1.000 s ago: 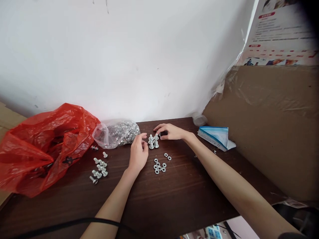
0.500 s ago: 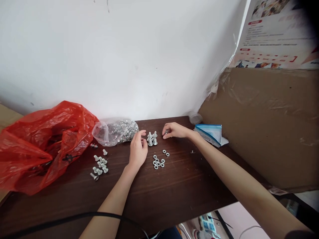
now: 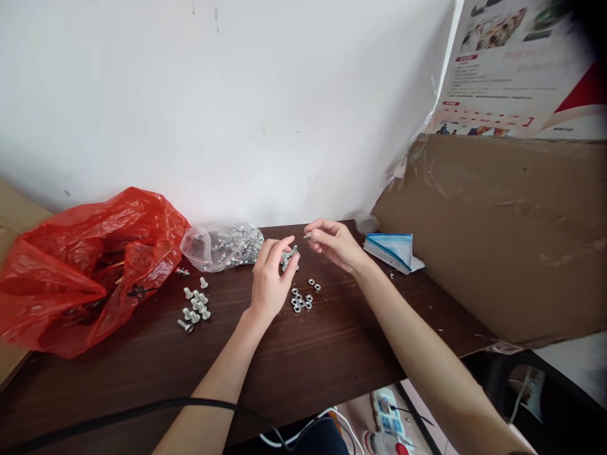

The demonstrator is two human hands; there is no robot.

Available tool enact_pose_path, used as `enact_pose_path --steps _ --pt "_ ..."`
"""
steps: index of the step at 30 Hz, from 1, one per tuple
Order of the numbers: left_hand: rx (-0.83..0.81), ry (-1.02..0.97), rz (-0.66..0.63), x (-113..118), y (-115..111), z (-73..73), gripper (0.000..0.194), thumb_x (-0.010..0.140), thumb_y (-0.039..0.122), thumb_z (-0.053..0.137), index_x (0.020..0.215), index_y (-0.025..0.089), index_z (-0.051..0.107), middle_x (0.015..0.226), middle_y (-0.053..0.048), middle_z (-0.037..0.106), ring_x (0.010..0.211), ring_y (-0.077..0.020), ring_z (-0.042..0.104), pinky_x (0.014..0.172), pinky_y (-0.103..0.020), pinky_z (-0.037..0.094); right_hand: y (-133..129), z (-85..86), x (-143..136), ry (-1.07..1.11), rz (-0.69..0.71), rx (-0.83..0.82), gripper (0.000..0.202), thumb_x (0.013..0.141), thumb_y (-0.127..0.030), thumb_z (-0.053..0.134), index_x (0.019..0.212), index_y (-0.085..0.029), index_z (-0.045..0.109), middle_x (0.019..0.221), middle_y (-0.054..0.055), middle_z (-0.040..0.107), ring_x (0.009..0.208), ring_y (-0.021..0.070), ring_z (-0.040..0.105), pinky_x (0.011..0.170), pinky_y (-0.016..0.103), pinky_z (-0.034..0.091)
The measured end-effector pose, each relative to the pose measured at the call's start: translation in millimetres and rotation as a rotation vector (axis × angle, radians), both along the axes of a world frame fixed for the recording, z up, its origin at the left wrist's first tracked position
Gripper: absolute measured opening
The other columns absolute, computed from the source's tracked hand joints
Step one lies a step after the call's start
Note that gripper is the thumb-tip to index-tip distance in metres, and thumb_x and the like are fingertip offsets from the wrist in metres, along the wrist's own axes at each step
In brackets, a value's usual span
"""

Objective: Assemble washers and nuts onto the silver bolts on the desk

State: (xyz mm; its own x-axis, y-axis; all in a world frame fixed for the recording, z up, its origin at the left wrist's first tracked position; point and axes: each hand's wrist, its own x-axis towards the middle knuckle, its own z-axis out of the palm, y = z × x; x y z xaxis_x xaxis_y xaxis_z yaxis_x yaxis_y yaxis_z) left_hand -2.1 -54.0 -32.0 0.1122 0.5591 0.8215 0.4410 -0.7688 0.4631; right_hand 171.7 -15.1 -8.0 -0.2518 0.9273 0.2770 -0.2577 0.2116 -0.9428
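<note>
- Gripping a small metal piece in the right hand, pinched between thumb and forefinger, lifted above the surface; looks like a bolt, but too small to tell for sure.
- Just to the left of this piece, a tight cluster of upright bolts, partly hidden behind the left hand.
- Holding the left hand open around the near side of this cluster, with thumb and fingers parted; cannot tell whether touching the bolts.
- Nearer the body, below the cluster, a patch of loose hex nuts, lying flat, with 2 a little apart at the upper right.
- Well to the left of the left hand, a group of loose bolts, with 1 longer bolt on its side at the near end.
- Beyond this group, 1 small screw just beside a large crumpled red plastic bag.
- Behind the left hand, a clear plastic bag full of small metal hardware, lying near the white wall.
- To the right of the right hand, a blue-and-white packet and, farther back, a clear round container.
- At the far right, a large cardboard panel with a printed poster above.
- Across the left forearm, a black cable.
- Below the front edge, a power strip and a clear bottle with a red cap.
</note>
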Motion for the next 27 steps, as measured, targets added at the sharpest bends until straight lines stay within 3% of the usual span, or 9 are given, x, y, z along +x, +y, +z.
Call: enact_pose_path --steps 3,7,14,21,27 --pt "0.017 -0.021 -0.014 2.7 -2.4 1.6 0.031 0.090 0.021 0.054 0.121 0.022 0.054 0.088 -0.003 0.057 0.071 -0.0120 0.053 0.067 -0.027 0.048 -11.4 3.8 -21.6 0.043 0.096 0.017 0.027 0.065 -0.033 0.081 0.080 -0.018 0.064 0.074 -0.002 0.060 0.053 0.0046 0.046 0.048 0.019 0.039" --pt "0.005 -0.033 -0.008 4.8 -5.1 4.0 0.029 0.090 0.023 0.053 0.119 0.023 0.058 0.086 -0.003 0.058 0.071 -0.0124 0.054 0.067 -0.027 0.048 -17.1 -4.1 -31.2 0.088 0.091 0.001 0.029 0.066 -0.034 0.081 0.077 -0.019 0.058 0.072 -0.003 0.058 0.051 0.0040 0.044 0.045 0.018 0.038" --pt "-0.059 -0.087 -0.072 10.6 -8.7 6.1 0.014 0.089 0.021 0.054 0.091 0.020 0.068 0.082 -0.003 0.062 0.073 -0.0135 0.058 0.067 -0.026 0.049 -20.7 -12.4 -23.7 0.156 0.103 -0.024 0.030 0.066 -0.031 0.081 0.075 -0.019 0.055 0.077 -0.002 0.061 0.055 0.0060 0.049 0.048 0.020 0.042" --pt "-0.219 -0.330 -0.115 7.4 -3.0 3.7 0.018 0.085 0.024 0.060 0.101 0.022 0.070 0.090 -0.003 0.064 0.078 -0.0140 0.062 0.068 -0.026 0.053 -19.7 -9.1 -17.2 0.210 0.108 -0.015 0.032 0.065 -0.022 0.081 0.092 -0.021 0.064 0.095 0.001 0.069 0.078 0.0107 0.063 0.074 0.026 0.053" --pt "-0.266 -0.421 -0.069 2.8 4.8 -1.1 0.017 0.085 0.028 0.060 0.097 0.020 0.070 0.099 -0.005 0.065 0.085 -0.0157 0.065 0.076 -0.030 0.056 -11.2 -12.0 -6.2 0.235 0.010 -0.017 0.030 0.070 -0.023 0.077 0.097 -0.021 0.065 0.101 0.004 0.071 0.074 0.0099 0.062 0.073 0.027 0.054"
